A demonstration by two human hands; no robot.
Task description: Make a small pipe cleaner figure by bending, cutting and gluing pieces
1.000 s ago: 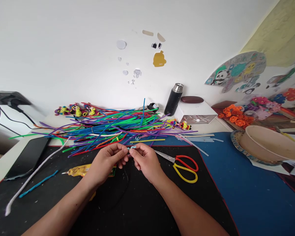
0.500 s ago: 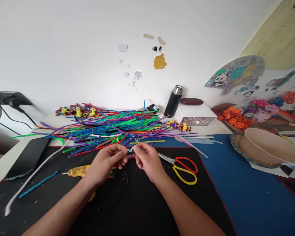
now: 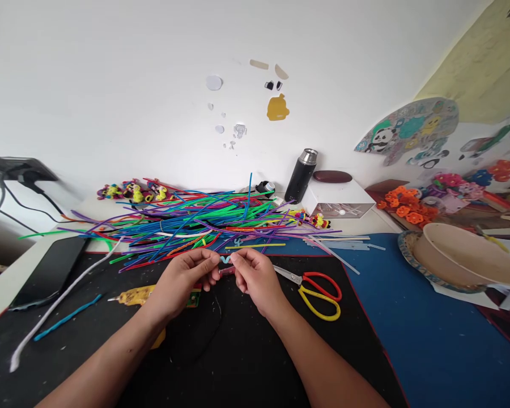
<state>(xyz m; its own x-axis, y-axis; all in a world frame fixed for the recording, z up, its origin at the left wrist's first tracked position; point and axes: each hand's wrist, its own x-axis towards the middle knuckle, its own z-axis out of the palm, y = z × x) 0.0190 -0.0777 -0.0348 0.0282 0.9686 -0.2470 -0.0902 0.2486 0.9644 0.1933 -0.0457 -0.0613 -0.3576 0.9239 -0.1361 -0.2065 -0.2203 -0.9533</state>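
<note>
Between my fingertips is a short, wavy piece of light blue pipe cleaner. My left hand pinches its left end, and my right hand pinches the right end. Both hands are raised over the black mat. Just beyond them lies another small curled light blue piece, near a yellow stick. A yellow glue gun is partly hidden behind my left hand and forearm. To the right of my right hand are scissors with red and yellow handles.
A heap of colourful pipe cleaners spreads along the back. White and blue pipe cleaners lie at left beside a phone. A black thermos stands by a white box. At right is a beige bowl.
My hands stay in nearly the same place, still pinching the light blue piece. Slightly more of its wavy middle shows between the fingertips. The whole view has shifted very slightly.
</note>
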